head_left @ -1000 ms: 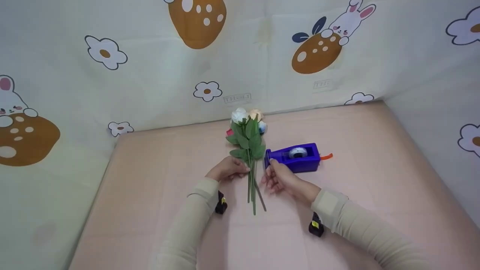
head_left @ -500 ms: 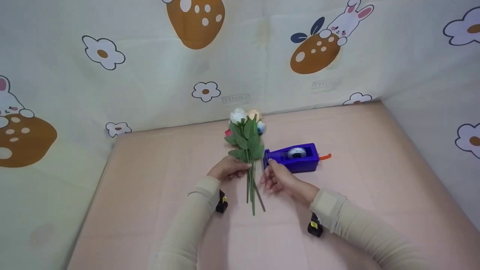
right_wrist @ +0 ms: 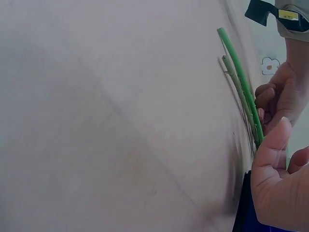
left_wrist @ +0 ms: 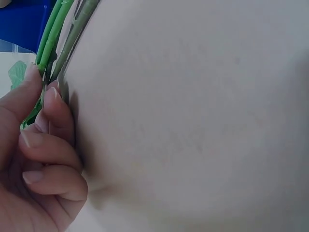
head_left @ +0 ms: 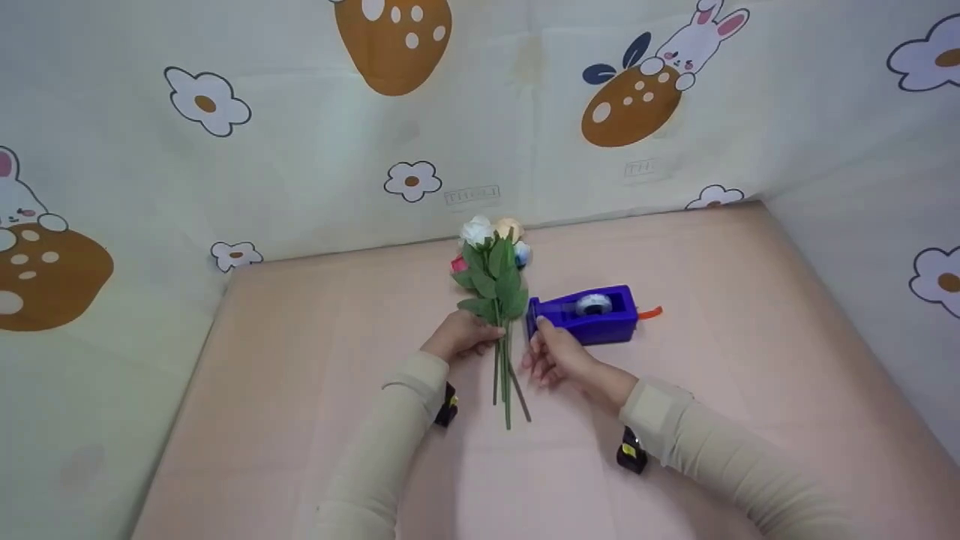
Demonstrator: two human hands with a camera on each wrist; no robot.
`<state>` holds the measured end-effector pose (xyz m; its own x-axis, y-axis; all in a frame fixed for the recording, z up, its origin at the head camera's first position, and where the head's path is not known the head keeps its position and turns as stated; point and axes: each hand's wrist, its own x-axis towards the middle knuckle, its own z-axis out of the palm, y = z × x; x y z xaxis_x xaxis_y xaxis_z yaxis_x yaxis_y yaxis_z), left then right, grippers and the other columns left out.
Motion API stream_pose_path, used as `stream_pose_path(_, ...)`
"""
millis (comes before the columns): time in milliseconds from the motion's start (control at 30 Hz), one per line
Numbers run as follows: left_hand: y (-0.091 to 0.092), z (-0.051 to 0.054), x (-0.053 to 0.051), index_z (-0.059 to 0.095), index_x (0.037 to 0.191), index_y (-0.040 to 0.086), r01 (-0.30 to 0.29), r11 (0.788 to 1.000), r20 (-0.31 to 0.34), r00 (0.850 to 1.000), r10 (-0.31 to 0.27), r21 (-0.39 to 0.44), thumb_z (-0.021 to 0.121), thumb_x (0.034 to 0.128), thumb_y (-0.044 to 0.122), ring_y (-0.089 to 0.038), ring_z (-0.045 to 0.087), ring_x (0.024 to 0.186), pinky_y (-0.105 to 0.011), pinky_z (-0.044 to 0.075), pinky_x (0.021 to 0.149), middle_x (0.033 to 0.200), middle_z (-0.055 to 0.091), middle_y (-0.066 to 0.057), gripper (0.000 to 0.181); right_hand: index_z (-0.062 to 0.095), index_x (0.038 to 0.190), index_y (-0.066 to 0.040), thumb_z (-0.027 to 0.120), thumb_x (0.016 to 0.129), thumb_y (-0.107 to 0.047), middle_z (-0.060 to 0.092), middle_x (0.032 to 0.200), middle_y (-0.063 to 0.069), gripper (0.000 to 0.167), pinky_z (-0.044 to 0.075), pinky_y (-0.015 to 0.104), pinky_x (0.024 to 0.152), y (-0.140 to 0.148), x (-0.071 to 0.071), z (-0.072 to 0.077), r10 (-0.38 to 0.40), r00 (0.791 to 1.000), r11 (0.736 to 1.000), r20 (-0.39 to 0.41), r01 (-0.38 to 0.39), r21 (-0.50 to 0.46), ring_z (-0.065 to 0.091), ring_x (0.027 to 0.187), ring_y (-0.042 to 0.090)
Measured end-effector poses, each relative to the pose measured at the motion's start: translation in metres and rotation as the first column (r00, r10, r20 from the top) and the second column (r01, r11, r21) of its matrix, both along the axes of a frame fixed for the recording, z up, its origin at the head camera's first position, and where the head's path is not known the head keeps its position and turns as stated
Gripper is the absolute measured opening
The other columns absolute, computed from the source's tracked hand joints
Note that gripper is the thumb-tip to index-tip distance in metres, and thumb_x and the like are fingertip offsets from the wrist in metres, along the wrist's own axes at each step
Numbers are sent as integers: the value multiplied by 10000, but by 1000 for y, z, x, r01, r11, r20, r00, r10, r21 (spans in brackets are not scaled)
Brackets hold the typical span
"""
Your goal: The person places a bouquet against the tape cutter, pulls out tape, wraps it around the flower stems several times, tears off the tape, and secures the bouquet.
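Artificial flowers with green leaves lie on the table, stems toward the person. My left hand pinches the stems just below the leaves; in the left wrist view its thumb and forefinger hold the green stems. Right of the bunch stands a blue tape dispenser with a clear roll. At its front end my right hand pinches with thumb and forefinger, and a clear strip of tape shows beside the dispenser in the left wrist view. The exact grip is partly hidden.
An orange-red strip sticks out from the dispenser's right end. Black devices hang below both wrists, the left and the right. Behind the pink table rises a cloth printed with rabbits and flowers.
My left hand has shifted slightly right, its thumb now farther across the stems. The right hand and the dispenser look nearly unchanged.
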<state>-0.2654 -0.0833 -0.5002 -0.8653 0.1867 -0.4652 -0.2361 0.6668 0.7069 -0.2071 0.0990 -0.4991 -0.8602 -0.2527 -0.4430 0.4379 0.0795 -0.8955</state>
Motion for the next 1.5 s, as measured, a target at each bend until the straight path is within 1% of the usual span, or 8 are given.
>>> stream_pose_path(267,1,0,0,622,695,78,13,1000,11,1000,-13,-5,688,815,305,-94,515,510,-218,411,485,589,558,6,265,542,704,-26,310,991,-375,565,585,49,508,420,248,388,-1,11,-4,104,983,965,-150,-63,256,495,417,126)
stream_pose_path(333,0,1,0,620,693,75,23,1000,1,1000,-23,-10,688,816,299,-98,515,510,-218,414,490,592,557,3,265,583,748,-18,402,975,-301,581,623,47,405,441,267,449,-5,15,-6,240,933,884,-268,-97,457,521,485,124)
stream_pose_path(467,0,3,0,616,689,68,38,999,-14,999,-38,-14,684,820,290,-99,520,510,-217,422,503,589,554,1,267,589,791,-41,547,901,-267,602,693,62,255,457,338,569,-19,15,-7,434,829,652,-351,-21,758,551,601,164)
stream_pose_path(633,0,5,-1,590,687,80,48,998,-20,999,-48,-36,676,829,282,-90,520,502,-212,430,501,582,544,5,261,560,905,9,557,863,-460,593,718,107,471,466,392,597,-45,9,-4,476,853,474,-213,-45,880,584,661,244)
stream_pose_path(733,0,5,-2,594,712,75,52,998,-38,998,-53,-26,674,831,267,-86,515,501,-209,440,500,583,540,6,240,540,1007,34,531,876,-432,619,795,141,484,485,410,649,-56,5,-6,475,861,412,-182,-35,911,612,747,269)
stream_pose_path(933,1,3,-1,609,692,78,52,998,-60,997,-53,-24,667,836,278,-83,504,515,-208,431,503,581,540,13,253,610,780,-38,534,841,-240,628,783,113,224,486,407,625,-63,-3,-8,457,871,426,-183,-34,904,578,678,222)
stream_pose_path(1167,1,3,1,634,680,59,42,999,-67,997,-44,-29,659,840,299,-84,487,507,-210,405,491,563,533,14,290,499,539,-113,555,818,-174,566,657,72,291,429,353,502,-63,-6,-6,452,874,461,-176,-60,886,510,556,195)
stream_pose_path(1500,-4,-2,5,631,688,38,58,998,-151,987,-54,24,643,852,308,-83,492,519,-199,398,490,570,539,15,317,453,575,-136,578,787,-197,469,515,-14,253,347,244,378,-52,-7,-8,350,899,654,-265,-32,756,451,404,117)
